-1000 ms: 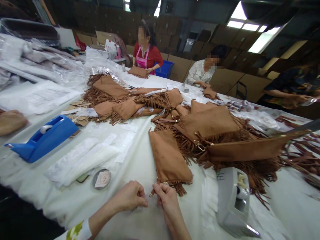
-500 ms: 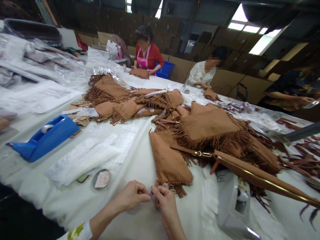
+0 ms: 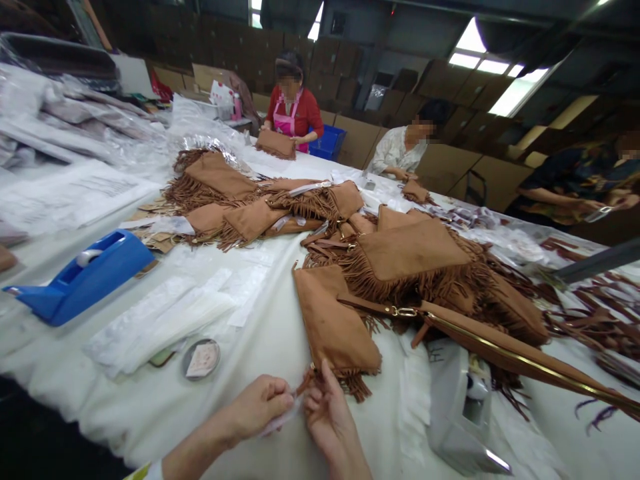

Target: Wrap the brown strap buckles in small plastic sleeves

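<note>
A brown fringed bag (image 3: pixel 340 327) lies flat before me, and a short leather tab (image 3: pixel 304 384) sticks out at its near corner. My right hand (image 3: pixel 327 417) is closed on this tab beside the bag's edge, thumb pointing up. Just left of it, my left hand (image 3: pixel 263 407) is closed in a pinch on a thin whitish translucent strip (image 3: pixel 280 420), which hangs below its fingers and reaches the tab's end. Whether the strip goes around the tab I cannot tell.
Fringed bags (image 3: pixel 415 250) are heaped beyond. A blue tape dispenser (image 3: pixel 83 277), white tissue sheets (image 3: pixel 165 313) and a round dish (image 3: pixel 201 359) lie left; a grey tape dispenser (image 3: pixel 457 407) stands right. Co-workers (image 3: pixel 293 113) handle items across the table.
My left hand has moved slightly down and left, and the whitish strip now shows below it. My right hand has turned, with its thumb raised toward the bag's corner; the leather tab is now visible.
</note>
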The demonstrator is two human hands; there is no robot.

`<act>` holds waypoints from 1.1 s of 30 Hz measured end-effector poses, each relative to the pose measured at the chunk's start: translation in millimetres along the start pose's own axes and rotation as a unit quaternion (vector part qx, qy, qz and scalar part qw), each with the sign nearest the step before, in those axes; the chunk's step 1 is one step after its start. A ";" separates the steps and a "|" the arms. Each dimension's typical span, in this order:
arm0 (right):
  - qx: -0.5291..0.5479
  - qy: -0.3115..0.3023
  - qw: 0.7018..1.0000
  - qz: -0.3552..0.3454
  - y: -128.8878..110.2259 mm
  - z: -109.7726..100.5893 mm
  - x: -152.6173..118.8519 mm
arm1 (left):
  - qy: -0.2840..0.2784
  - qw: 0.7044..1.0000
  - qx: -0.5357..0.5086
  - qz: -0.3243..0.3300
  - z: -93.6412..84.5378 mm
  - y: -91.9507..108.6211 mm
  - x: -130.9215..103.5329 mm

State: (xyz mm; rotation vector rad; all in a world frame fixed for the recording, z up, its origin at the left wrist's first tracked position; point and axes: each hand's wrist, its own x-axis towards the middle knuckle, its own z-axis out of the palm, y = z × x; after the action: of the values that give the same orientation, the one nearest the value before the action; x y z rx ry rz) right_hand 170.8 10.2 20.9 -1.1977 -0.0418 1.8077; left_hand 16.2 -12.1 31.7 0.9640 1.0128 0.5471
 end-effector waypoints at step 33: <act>-0.142 0.040 0.980 -0.137 13.1 -7.6 3.9 | 0.135 0.991 -0.004 0.012 17.4 6.1 47.0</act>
State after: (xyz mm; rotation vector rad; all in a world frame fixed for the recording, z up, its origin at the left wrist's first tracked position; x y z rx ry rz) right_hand 167.2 2.2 7.9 -1.3889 -0.4112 1.5450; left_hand 53.2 19.8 19.0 0.9116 1.2393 0.7145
